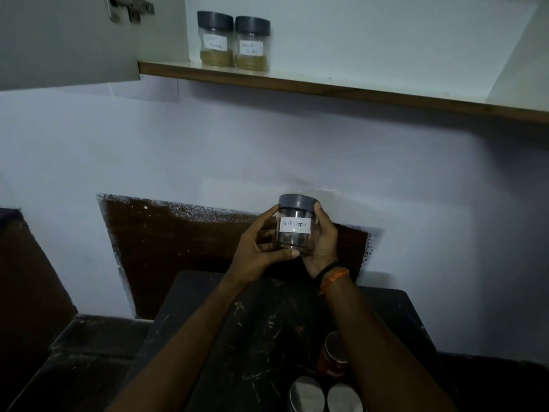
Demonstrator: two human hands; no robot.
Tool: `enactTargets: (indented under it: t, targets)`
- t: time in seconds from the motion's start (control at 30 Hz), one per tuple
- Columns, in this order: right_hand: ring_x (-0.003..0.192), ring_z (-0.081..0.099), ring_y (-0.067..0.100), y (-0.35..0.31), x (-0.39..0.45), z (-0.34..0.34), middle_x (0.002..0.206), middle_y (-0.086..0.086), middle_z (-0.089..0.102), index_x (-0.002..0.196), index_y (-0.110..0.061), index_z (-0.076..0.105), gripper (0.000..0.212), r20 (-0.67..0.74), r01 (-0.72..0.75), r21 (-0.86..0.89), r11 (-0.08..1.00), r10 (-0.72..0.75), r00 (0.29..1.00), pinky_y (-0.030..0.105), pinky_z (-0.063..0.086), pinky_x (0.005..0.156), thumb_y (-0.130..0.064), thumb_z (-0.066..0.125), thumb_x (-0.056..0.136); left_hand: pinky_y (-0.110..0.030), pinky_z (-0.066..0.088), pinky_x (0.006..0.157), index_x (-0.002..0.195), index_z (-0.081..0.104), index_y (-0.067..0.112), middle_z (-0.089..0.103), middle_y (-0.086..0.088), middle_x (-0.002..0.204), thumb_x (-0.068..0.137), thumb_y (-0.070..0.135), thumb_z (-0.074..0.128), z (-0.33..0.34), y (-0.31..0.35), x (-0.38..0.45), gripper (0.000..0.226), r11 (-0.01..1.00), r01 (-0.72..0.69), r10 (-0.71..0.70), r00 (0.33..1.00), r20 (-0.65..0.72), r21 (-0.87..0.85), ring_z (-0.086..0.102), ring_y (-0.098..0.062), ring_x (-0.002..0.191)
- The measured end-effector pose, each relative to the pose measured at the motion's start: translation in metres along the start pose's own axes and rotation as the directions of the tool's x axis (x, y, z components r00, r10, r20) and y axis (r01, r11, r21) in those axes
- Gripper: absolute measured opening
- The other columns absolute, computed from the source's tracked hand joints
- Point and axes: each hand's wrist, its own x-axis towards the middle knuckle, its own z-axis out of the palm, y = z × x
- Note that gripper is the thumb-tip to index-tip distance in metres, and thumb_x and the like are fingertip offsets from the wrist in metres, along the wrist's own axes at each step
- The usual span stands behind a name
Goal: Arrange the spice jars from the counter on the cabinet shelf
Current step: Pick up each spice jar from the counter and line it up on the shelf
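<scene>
I hold a clear glass jar [294,230] with a grey lid and a white label reading "Black Pepper" in front of the wall, above the counter. My left hand [259,248] grips its left side and bottom; my right hand [322,242] wraps its right side. Two grey-lidded jars of yellowish powder, one [214,40] beside the other [252,44], stand side by side at the left end of the cabinet shelf [326,87]. Below my right arm, a jar of red spice [332,356] and two jars with shiny lids, one [306,395] left of the other [344,398], stand on the dark counter [237,337].
The cabinet door [68,40] hangs open at the upper left, its hinge at the top. The shelf stretches bare to the right of the two jars. A dark brown patch [178,248] marks the white wall behind the counter.
</scene>
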Motion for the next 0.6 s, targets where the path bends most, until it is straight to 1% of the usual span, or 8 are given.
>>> enactTargets:
  t: [0.03,0.1,0.2,0.3,0.43,0.5,0.57,0.6]
  targets:
    - [0.115,0.062,0.041,-0.006,0.003,0.004,0.126,0.024,0.065,0.13,-0.009,0.062,0.06,-0.005,0.011,-0.014,1.0,-0.011,1.0,0.053,0.049,0.098,-0.053,0.058,0.091,-0.027,0.056,0.089,0.15,0.041,0.019,0.06,-0.002,0.135,0.067,-0.005,0.087,0.0,0.005,0.005,0.099,1.0,-0.024,0.024,1.0,0.0,0.008,0.062,-0.013,0.121]
    - [0.109,0.066,0.038,-0.02,0.009,0.012,0.119,0.021,0.069,0.125,-0.01,0.066,0.056,0.001,0.026,-0.019,0.999,-0.026,1.0,0.048,0.055,0.092,-0.053,0.059,0.091,-0.023,0.056,0.087,0.15,0.042,0.019,0.06,-0.001,0.134,0.067,-0.003,0.088,-0.001,0.014,0.016,0.098,0.997,-0.067,0.067,0.998,-0.004,0.025,0.062,-0.009,0.119]
    - [0.104,0.068,0.035,-0.042,0.016,0.026,0.117,0.021,0.069,0.127,-0.009,0.064,0.058,0.043,0.036,-0.025,0.999,-0.035,0.998,0.043,0.057,0.085,-0.054,0.056,0.092,-0.02,0.056,0.085,0.149,0.043,0.026,0.06,0.005,0.135,0.067,0.005,0.09,-0.002,0.027,0.032,0.097,0.992,-0.112,0.113,0.993,-0.022,0.054,0.062,-0.006,0.118]
    - [0.112,0.063,0.041,-0.056,0.021,0.036,0.129,0.027,0.061,0.137,-0.009,0.054,0.067,0.084,0.084,-0.1,0.991,-0.076,0.994,0.048,0.056,0.088,-0.057,0.055,0.091,-0.025,0.057,0.088,0.147,0.043,0.037,0.058,0.008,0.138,0.066,0.017,0.092,-0.002,0.039,0.044,0.097,0.987,-0.134,0.137,0.99,-0.027,0.088,0.061,-0.008,0.119]
    - [0.116,0.06,0.045,-0.08,0.027,0.048,0.131,0.026,0.059,0.139,-0.012,0.051,0.067,0.116,0.151,-0.168,0.974,-0.133,0.984,0.058,0.052,0.095,-0.055,0.056,0.089,-0.019,0.057,0.085,0.146,0.042,0.041,0.056,0.014,0.136,0.072,0.026,0.089,-0.006,0.063,0.061,0.089,0.98,-0.161,0.162,0.987,0.005,0.12,0.06,-0.006,0.118]
    - [0.112,0.063,0.043,-0.096,0.028,0.056,0.13,0.027,0.06,0.138,-0.012,0.052,0.069,0.14,0.166,-0.171,0.971,-0.143,0.98,0.058,0.053,0.093,-0.054,0.058,0.084,-0.024,0.058,0.086,0.147,0.042,0.038,0.058,0.007,0.134,0.075,0.036,0.084,-0.009,0.082,0.075,0.083,0.982,-0.153,0.154,0.988,0.002,0.111,0.061,-0.011,0.118]
    - [0.103,0.066,0.037,-0.112,0.029,0.064,0.13,0.027,0.06,0.138,-0.011,0.053,0.067,0.176,0.194,-0.142,0.971,-0.168,0.97,0.054,0.057,0.083,-0.052,0.06,0.085,-0.031,0.059,0.087,0.147,0.043,0.031,0.06,-0.001,0.132,0.078,0.046,0.078,-0.012,0.106,0.091,0.079,0.989,-0.124,0.124,0.992,-0.003,0.084,0.062,-0.017,0.116]
    - [0.102,0.066,0.036,-0.122,0.03,0.069,0.13,0.028,0.059,0.138,-0.01,0.053,0.066,0.191,0.217,-0.13,0.967,-0.191,0.963,0.054,0.058,0.08,-0.05,0.06,0.086,-0.03,0.06,0.085,0.146,0.045,0.029,0.063,-0.002,0.128,0.08,0.049,0.075,-0.013,0.12,0.102,0.075,0.99,-0.12,0.119,0.993,0.01,0.074,0.064,-0.018,0.114]
